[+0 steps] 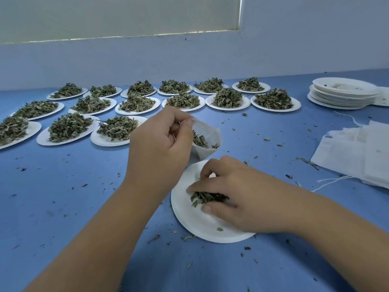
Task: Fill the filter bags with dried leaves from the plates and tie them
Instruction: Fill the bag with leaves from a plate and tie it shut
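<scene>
blue tabletop [63,197] is spreading out under everything i am working on, and crumbs of leaf are lying scattered all over it. my left hand [160,144] is holding a white filter bag [207,142] up just beyond the near plate [189,220]. its thumb and curled fingers are pinching the bag's rim on the left side, so the mouth is gaping open toward me. a few leaves in the bag [200,141] are showing through the opening. the bag's lower end is reaching down to the plate's far edge, though i cannot tell whether it is touching.

my right hand [229,194] is resting on that near plate, palm down. its fingers and thumb are curling in around a clump of dried leaves [207,198] and gripping it against the white surface. one small green scrap is lying alone nearer to me on the plate.

beyond and to the left, the heaped plates [99,141] are sitting in three rough rows, each carrying a mound of dried leaves. at the far right a stack of empty plates [343,93] is standing, well apart from my hands. nearer on the right, a pile of flat bags [357,152] is lying with a white string [332,182] trailing from it across the table. a pale wall [189,60] is rising behind the table.
</scene>
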Motion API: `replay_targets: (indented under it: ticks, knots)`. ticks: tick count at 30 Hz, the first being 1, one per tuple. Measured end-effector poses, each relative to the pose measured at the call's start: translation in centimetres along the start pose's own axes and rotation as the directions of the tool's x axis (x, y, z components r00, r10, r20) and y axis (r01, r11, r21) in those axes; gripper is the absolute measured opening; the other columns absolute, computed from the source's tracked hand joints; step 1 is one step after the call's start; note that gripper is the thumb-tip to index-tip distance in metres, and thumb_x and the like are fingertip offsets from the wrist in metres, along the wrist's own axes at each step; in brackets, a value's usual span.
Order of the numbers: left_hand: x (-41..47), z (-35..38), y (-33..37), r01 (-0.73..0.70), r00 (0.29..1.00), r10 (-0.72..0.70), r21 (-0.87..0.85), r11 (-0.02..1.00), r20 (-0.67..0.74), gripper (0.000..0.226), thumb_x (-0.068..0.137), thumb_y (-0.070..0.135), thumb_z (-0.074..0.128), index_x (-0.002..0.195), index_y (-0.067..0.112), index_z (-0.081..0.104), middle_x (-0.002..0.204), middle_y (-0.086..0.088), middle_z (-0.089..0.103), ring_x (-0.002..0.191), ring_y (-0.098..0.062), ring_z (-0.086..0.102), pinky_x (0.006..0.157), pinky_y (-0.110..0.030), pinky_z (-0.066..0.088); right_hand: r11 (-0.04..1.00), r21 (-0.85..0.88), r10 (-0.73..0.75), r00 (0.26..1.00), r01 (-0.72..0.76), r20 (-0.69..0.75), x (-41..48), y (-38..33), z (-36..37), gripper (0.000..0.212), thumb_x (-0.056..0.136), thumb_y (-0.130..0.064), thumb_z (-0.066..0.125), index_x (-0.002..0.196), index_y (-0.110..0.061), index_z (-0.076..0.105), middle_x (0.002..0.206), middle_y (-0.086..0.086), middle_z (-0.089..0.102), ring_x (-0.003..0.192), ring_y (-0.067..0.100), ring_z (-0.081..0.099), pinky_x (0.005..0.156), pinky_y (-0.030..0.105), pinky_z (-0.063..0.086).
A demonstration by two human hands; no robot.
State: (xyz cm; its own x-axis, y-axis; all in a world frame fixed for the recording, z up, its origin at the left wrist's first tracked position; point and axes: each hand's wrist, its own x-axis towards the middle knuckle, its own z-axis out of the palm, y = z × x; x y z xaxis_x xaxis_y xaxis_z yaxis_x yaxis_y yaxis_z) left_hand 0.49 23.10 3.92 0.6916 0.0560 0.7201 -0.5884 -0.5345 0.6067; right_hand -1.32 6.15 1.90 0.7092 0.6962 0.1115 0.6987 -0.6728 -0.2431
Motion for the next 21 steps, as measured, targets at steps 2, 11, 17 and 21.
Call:
replay_targets:
  ticks: [2,11,17,21]
  knots:
    - [0.0,0.1,0.0,-0.003,1.0,0.003,0.004,1.0,0.0,0.012,0.091,0.02,0.055,0.085,0.023,0.065,0.059,-0.013,0.052,0.056,-0.024,0.045,0.048,-0.023,0.034,0.999,-0.04,-0.032,0.999,0.032,0.002,0.1,-0.1,0.0,0.038,0.095,-0.047,0.049,0.132,-0.042,0.051,0.123,-0.015,0.043,0.111,0.011,0.036,0.096,0.027,0.035]
    - [-0.1,0.1,0.0,-0.009,1.0,0.008,0.02,1.0,0.015,0.012,0.09,0.022,0.054,0.086,0.023,0.066,0.058,-0.008,0.052,0.052,-0.02,0.043,0.046,-0.019,0.032,1.0,0.012,-0.01,1.0,0.011,-0.023,-0.3,0.4,-0.9,0.036,0.09,-0.049,0.056,0.126,-0.041,0.057,0.119,-0.018,0.047,0.112,0.009,0.038,0.096,0.028,0.036]
    - [-0.1,0.2,0.0,-0.004,1.0,0.004,0.018,1.0,0.001,0.012,0.09,0.022,0.055,0.086,0.023,0.066,0.06,0.001,0.052,0.052,-0.018,0.044,0.047,-0.021,0.034,0.988,-0.042,0.149,0.988,-0.148,0.03,-0.6,0.4,-0.5,0.067,0.082,-0.073,0.042,0.142,-0.045,0.031,0.127,-0.018,0.032,0.117,0.005,0.034,0.09,0.024,0.037]
    - [0.0,0.2,-0.1,-0.006,1.0,0.006,0.022,1.0,-0.002,0.012,0.09,0.023,0.054,0.087,0.025,0.065,0.059,0.001,0.052,0.054,-0.017,0.045,0.048,-0.021,0.035,0.986,-0.06,0.155,0.987,-0.153,0.038,-0.2,-0.2,0.2,0.061,0.087,-0.066,0.044,0.141,-0.04,0.035,0.126,-0.01,0.034,0.115,0.011,0.037,0.093,0.031,0.042]
